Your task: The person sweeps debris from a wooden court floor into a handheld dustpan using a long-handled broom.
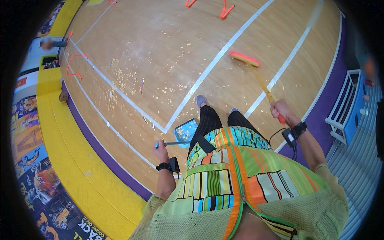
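Observation:
My left hand (161, 152) is closed round the handle of a blue dustpan (181, 133). The pan is beside my left leg, with pale scraps inside it. In my right hand (281, 109) is the yellow handle of a broom (262, 82), which has a red end. Its yellow head with pinkish-red bristles (245, 59) reaches out over the floor ahead on the right and looks slightly blurred. Pale flakes (126, 80) lie scattered across the wooden floor (168, 28), thickest ahead to the left. A shiny thin strip (142, 85) lies among them.
Orange-red bent frames (73, 66) stand on the floor at the left and far ahead. A yellow padded ledge (76, 160) and poster-covered wall run along the left. At right are a purple border (326, 98) and a white rack (345, 106). A blurred person (50, 43) is far left.

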Demonstrator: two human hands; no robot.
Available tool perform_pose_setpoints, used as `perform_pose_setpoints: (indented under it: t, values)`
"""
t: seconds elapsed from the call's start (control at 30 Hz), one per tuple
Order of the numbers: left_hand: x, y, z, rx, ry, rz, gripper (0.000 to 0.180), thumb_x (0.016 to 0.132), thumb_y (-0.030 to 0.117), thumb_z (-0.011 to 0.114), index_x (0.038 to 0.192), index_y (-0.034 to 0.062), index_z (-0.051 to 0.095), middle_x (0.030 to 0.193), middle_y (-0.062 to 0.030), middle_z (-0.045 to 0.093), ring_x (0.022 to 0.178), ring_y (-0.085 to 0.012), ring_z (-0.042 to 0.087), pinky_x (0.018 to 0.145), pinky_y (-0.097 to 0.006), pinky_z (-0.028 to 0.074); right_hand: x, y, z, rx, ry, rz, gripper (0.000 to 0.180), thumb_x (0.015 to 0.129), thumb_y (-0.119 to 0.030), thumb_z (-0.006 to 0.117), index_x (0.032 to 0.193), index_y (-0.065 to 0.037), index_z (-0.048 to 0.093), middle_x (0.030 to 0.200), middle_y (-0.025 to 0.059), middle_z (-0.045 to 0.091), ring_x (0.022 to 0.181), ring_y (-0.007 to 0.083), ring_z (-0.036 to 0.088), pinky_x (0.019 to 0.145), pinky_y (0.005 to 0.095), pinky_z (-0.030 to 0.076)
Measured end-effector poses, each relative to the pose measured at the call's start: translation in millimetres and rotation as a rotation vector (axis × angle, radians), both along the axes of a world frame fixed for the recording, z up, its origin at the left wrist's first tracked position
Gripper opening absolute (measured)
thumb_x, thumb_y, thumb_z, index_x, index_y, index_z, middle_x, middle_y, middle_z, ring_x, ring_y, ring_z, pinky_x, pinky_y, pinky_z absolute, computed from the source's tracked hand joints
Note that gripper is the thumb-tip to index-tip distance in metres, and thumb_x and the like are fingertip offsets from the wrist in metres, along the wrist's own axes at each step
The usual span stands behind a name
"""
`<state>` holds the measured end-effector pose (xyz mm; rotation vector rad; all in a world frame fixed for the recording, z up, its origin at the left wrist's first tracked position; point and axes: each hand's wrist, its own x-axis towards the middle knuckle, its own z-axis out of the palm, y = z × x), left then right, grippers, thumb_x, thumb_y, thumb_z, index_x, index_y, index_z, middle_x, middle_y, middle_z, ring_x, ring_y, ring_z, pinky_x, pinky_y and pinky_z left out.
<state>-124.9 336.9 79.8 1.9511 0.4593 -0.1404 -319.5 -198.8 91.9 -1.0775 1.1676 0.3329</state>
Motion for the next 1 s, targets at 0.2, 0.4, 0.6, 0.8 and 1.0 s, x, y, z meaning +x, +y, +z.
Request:
perform_pose_setpoints:
  t: [0.2, 0.4, 0.6, 0.8, 1.0]
  values:
    - [66, 19, -20, -0.086, 0.001, 0.055, 0.014, 0.079, 0.012, 0.059, 0.078, -0.0014, 0.057, 0.074, -0.0044, 0.055, 0.063, -0.0118, 0.053, 0.058, -0.025, 0.049, 72, 35, 92, 0.570, -0.057, -0.107, 0.022, 0.087, -0.013, 0.050, 0.074, 0.005, 0.047, 0.056, -0.0015, 0.038, 0.038, 0.0013, 0.030, 0.029, 0.0153, 0.019]
    - [118, 40, -37, -0.213, -0.024, 0.151, 0.012, 0.080, 0.010, 0.059, 0.081, -0.0020, 0.058, 0.077, -0.0057, 0.057, 0.068, -0.0118, 0.055, 0.059, -0.023, 0.050, 201, 83, 125, 0.152, -0.144, 0.415, 0.026, 0.084, -0.018, 0.054, 0.069, 0.002, 0.049, 0.054, -0.0005, 0.043, 0.036, 0.0027, 0.033, 0.030, 0.0179, 0.023]
    - [155, 50, -35, -0.233, -0.006, 0.172, 0.010, 0.081, 0.009, 0.058, 0.082, -0.0011, 0.059, 0.077, -0.0045, 0.057, 0.067, -0.0109, 0.055, 0.060, -0.022, 0.049, 350, 136, 80, -0.138, -0.184, 0.673, 0.027, 0.085, -0.018, 0.052, 0.066, -0.001, 0.045, 0.052, 0.0007, 0.044, 0.035, 0.0065, 0.038, 0.031, 0.0218, 0.028]
    - [161, 55, -34, -0.212, -0.004, 0.186, 0.010, 0.082, 0.010, 0.058, 0.082, 0.0000, 0.059, 0.077, -0.0046, 0.057, 0.069, -0.0108, 0.054, 0.062, -0.023, 0.050, 394, 208, 53, -0.234, -0.120, 0.927, 0.029, 0.085, -0.016, 0.049, 0.062, 0.000, 0.044, 0.049, 0.0051, 0.046, 0.033, 0.0124, 0.042, 0.032, 0.0278, 0.035]
    - [161, 56, -36, -0.214, 0.010, 0.273, 0.008, 0.080, 0.008, 0.059, 0.080, 0.0009, 0.059, 0.069, -0.0011, 0.055, 0.060, -0.0091, 0.052, 0.056, -0.022, 0.043, 373, 223, 92, 0.238, 0.101, 1.121, 0.029, 0.087, -0.014, 0.048, 0.062, 0.000, 0.049, 0.052, 0.0008, 0.047, 0.037, 0.0058, 0.041, 0.031, 0.0198, 0.031]
